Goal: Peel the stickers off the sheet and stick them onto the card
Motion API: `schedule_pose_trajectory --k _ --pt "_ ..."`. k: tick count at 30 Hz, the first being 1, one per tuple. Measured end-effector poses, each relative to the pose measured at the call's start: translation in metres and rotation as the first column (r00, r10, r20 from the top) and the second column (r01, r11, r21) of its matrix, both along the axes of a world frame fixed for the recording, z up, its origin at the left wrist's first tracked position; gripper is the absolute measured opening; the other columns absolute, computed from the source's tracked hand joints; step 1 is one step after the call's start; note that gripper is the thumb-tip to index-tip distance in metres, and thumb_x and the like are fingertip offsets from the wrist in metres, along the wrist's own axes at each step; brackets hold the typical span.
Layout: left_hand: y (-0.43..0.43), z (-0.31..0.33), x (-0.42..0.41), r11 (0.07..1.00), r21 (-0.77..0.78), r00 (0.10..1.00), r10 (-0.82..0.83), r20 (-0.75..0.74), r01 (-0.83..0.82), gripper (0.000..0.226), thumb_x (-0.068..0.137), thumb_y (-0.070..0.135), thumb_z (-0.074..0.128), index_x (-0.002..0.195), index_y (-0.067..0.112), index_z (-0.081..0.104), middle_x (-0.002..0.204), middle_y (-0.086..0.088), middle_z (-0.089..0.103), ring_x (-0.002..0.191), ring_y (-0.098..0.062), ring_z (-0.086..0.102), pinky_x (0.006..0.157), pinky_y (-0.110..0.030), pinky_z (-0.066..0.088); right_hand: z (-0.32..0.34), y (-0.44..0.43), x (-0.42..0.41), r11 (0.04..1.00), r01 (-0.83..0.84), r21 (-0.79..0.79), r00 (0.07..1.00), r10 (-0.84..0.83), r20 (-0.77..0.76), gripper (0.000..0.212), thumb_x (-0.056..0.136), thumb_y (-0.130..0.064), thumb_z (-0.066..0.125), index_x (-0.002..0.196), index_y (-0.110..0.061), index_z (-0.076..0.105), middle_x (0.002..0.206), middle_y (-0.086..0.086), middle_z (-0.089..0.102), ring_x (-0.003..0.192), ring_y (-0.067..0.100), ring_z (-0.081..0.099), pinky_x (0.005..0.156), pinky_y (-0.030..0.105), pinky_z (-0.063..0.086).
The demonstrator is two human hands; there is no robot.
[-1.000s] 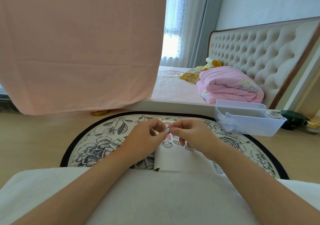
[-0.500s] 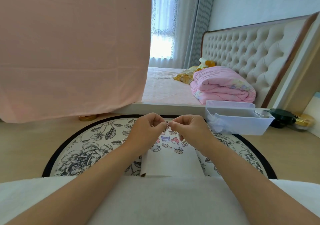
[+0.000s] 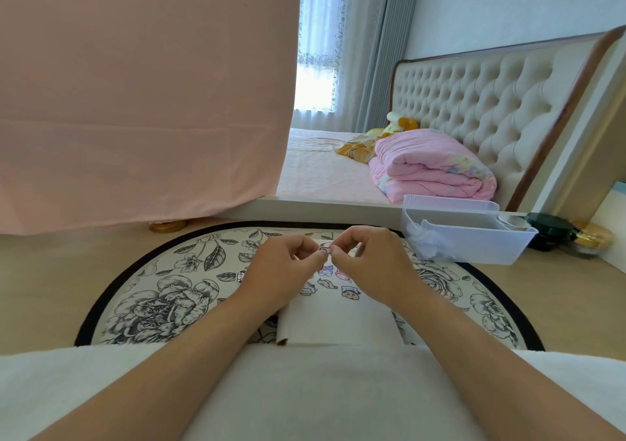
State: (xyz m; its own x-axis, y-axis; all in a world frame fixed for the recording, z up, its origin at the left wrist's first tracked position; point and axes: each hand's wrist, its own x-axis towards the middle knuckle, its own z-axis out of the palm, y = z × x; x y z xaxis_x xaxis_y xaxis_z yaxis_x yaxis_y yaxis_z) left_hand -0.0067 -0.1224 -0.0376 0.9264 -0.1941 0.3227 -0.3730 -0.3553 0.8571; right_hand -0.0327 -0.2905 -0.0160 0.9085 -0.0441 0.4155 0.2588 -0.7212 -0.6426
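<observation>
Both hands are meeting in a narrow fingertip grip on one small sticker (image 3: 324, 250). The left hand (image 3: 281, 271) is pinching its left edge between thumb and forefinger, and the right hand (image 3: 369, 264) is pinching its right edge the same way. The other fingers of both hands are curling inward. The sticker is being held just above the far end of a pale paper (image 3: 338, 322). Whether this paper is the sheet or the card cannot be told. Several small cartoon stickers are showing on it just below the hands.

The paper is lying on a round floral mat (image 3: 162, 305) with a black border, and its near left corner is curling up. A white cloth (image 3: 305, 389) is covering the person's lap in front of the mat.

A white plastic bin (image 3: 467, 240) is sitting at the mat's far right edge. Beyond it, a folded pink quilt (image 3: 430, 166) is lying on a bed (image 3: 325, 183) with a tufted headboard (image 3: 481, 101). A pink cloth (image 3: 135, 84) is hanging at the left.
</observation>
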Motion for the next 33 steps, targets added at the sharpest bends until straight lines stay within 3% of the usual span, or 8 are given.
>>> schedule_pose_trajectory --k 5,7,10,13,17,20,24,33 --pt "-0.002 -0.001 -0.001 1.0 -0.023 1.0 0.008 0.022 -0.007 0.016 0.088 0.031 0.072 0.072 0.03 0.072 0.07 0.006 0.07 0.058 -0.011 0.057 0.057 -0.021 0.043 -0.002 0.002 -0.004 0.97 0.091 -0.226 0.98 -0.047 0.194 0.007 0.081 -0.037 0.069 0.076 -0.033 0.074 0.07 -0.022 0.069 0.062 0.0 0.06 0.058 0.019 0.048" --pt "-0.003 -0.002 -0.001 1.0 -0.008 0.999 0.015 0.034 -0.015 0.016 0.088 0.032 0.071 0.072 0.031 0.071 0.071 0.008 0.071 0.063 -0.017 0.062 0.061 -0.027 0.047 -0.004 0.003 -0.004 0.948 0.132 -0.29 0.95 -0.038 0.309 0.009 0.079 -0.036 0.068 0.073 -0.032 0.073 0.07 -0.019 0.069 0.062 0.002 0.061 0.057 0.023 0.05" --pt "-0.003 -0.004 -0.001 1.0 0.0 0.999 0.025 0.036 -0.026 0.015 0.088 0.032 0.071 0.072 0.031 0.07 0.072 0.01 0.07 0.059 -0.008 0.058 0.062 -0.029 0.049 -0.006 0.006 -0.004 0.924 0.167 -0.345 0.916 -0.016 0.4 0.011 0.077 -0.033 0.068 0.068 -0.028 0.07 0.067 -0.015 0.067 0.058 0.006 0.061 0.053 0.028 0.052" --pt "-0.002 -0.003 0.0 0.999 0.003 0.999 0.036 0.026 -0.036 0.015 0.088 0.03 0.07 0.073 0.03 0.07 0.065 0.011 0.067 0.052 -0.001 0.049 0.055 -0.019 0.041 -0.005 0.006 -0.004 0.951 0.115 -0.287 0.953 -0.024 0.3 0.009 0.078 -0.032 0.072 0.07 -0.028 0.072 0.067 -0.017 0.068 0.059 0.004 0.06 0.057 0.026 0.052" --pt "0.003 0.003 0.002 0.999 -0.054 1.0 0.004 0.016 -0.003 0.012 0.089 0.025 0.072 0.077 0.024 0.072 0.062 0.008 0.065 0.05 0.002 0.049 0.052 -0.013 0.041 0.006 0.005 -0.004 0.971 -0.094 0.221 0.993 0.107 -0.045 0.011 0.087 -0.021 0.073 0.077 -0.021 0.078 0.071 -0.005 0.073 0.05 0.005 0.057 0.052 0.021 0.048" --pt "0.006 0.005 0.001 0.996 -0.072 0.999 -0.046 0.01 0.046 0.01 0.089 0.024 0.072 0.08 0.02 0.074 0.065 0.01 0.066 0.052 0.002 0.051 0.054 -0.012 0.042 0.011 0.0 -0.006 0.91 -0.117 0.398 0.966 0.197 -0.166 0.011 0.091 -0.019 0.072 0.086 -0.012 0.079 0.077 0.002 0.075 0.052 0.01 0.056 0.049 0.019 0.044" --pt "0.006 0.005 0.002 0.994 -0.067 0.996 -0.089 0.024 0.09 0.01 0.089 0.024 0.072 0.08 0.02 0.074 0.07 0.002 0.07 0.057 -0.002 0.055 0.059 -0.02 0.048 0.011 -0.004 -0.005 0.9 -0.118 0.421 0.942 0.235 -0.239 0.01 0.089 -0.022 0.075 0.088 -0.013 0.079 0.078 0.001 0.075 0.056 0.01 0.056 0.049 0.02 0.042" --pt "0.005 0.003 0.002 0.994 -0.074 0.996 -0.082 0.02 0.083 0.011 0.09 0.023 0.072 0.079 0.02 0.074 0.075 -0.003 0.073 0.065 -0.019 0.065 0.07 -0.039 0.057 0.005 0.0 0.0 0.942 -0.155 0.297 0.965 0.208 -0.159 0.014 0.094 -0.016 0.068 0.087 -0.008 0.076 0.074 0.003 0.072 0.051 0.011 0.057 0.049 0.018 0.044"
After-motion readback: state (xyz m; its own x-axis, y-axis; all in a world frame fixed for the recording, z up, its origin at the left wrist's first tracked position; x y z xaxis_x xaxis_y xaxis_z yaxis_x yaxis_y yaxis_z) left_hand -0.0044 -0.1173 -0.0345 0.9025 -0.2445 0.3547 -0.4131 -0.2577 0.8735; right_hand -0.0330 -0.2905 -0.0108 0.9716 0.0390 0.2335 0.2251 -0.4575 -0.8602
